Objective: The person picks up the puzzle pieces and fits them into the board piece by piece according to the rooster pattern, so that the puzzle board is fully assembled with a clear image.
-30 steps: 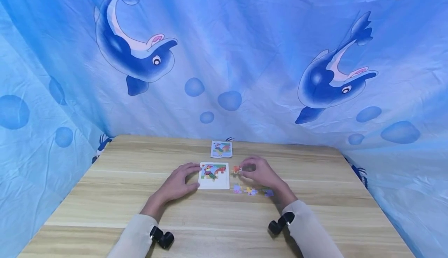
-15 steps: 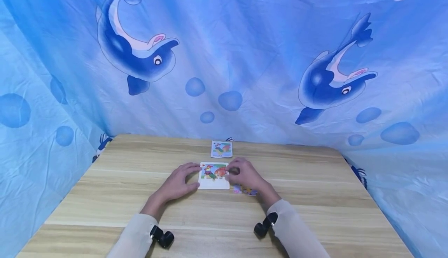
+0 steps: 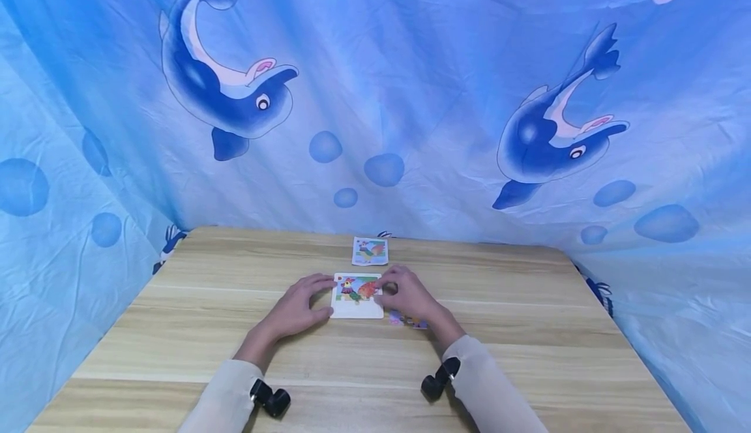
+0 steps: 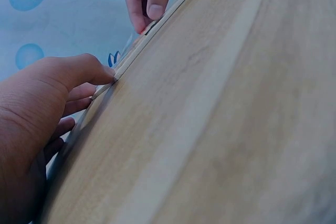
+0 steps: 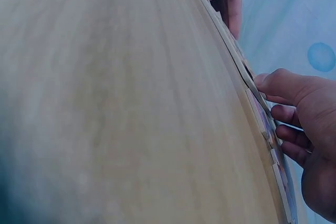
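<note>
A white-framed puzzle board (image 3: 356,310) lies on the table, showing part of a rooster picture in its upper half; its lower half is bare white. My left hand (image 3: 297,306) holds the board by its left side, thumb near the lower corner and index finger higher up. At the board's right edge, my right hand (image 3: 407,295) pinches a puzzle piece (image 3: 377,289) between thumb and index finger, low against the picture. The fingers mostly cover this piece. Several loose puzzle pieces (image 3: 396,318) lie right of the board, partly under my right hand; their edges (image 5: 258,116) show in the right wrist view.
A small card (image 3: 370,251) with the whole rooster picture lies behind the board. The wooden table (image 3: 235,257) ends at a blue dolphin-print cloth (image 3: 364,94) hanging behind and at both sides.
My right hand has moved left, carrying an orange-red puzzle piece from beside the board onto its right edge. The rooster's tail now looks fuller. My left hand has stayed at the board's left side.
</note>
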A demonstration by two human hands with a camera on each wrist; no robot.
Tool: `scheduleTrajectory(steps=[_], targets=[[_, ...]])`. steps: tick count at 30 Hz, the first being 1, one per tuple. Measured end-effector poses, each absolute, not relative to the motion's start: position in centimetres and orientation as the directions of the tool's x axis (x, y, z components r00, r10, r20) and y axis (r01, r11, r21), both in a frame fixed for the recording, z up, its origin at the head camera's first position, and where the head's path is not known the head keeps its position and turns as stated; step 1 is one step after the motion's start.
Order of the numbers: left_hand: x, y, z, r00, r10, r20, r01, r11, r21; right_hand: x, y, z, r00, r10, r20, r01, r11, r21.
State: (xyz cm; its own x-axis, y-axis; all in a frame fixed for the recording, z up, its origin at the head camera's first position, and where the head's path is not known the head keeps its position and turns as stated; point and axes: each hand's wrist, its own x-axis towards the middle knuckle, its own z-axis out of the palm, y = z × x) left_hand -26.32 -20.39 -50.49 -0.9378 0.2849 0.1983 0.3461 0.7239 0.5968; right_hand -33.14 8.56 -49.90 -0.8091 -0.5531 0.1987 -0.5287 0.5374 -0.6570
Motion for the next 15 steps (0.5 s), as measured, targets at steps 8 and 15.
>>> scheduleTrajectory(steps=[8,15], targets=[[-26.33,-20.42,-50.59,-0.938,0.284,0.199,0.346,0.730,0.589,-33.06,8.65,-49.73,-0.811,-0.551,0.196,-0.527,0.543,-0.653],[-26.21,-20.39,-50.34,-0.937,0.288,0.198,0.348,0.724,0.595,-33.01,8.28,-49.62,-0.799,-0.558,0.224,-0.547,0.520,-0.655]])
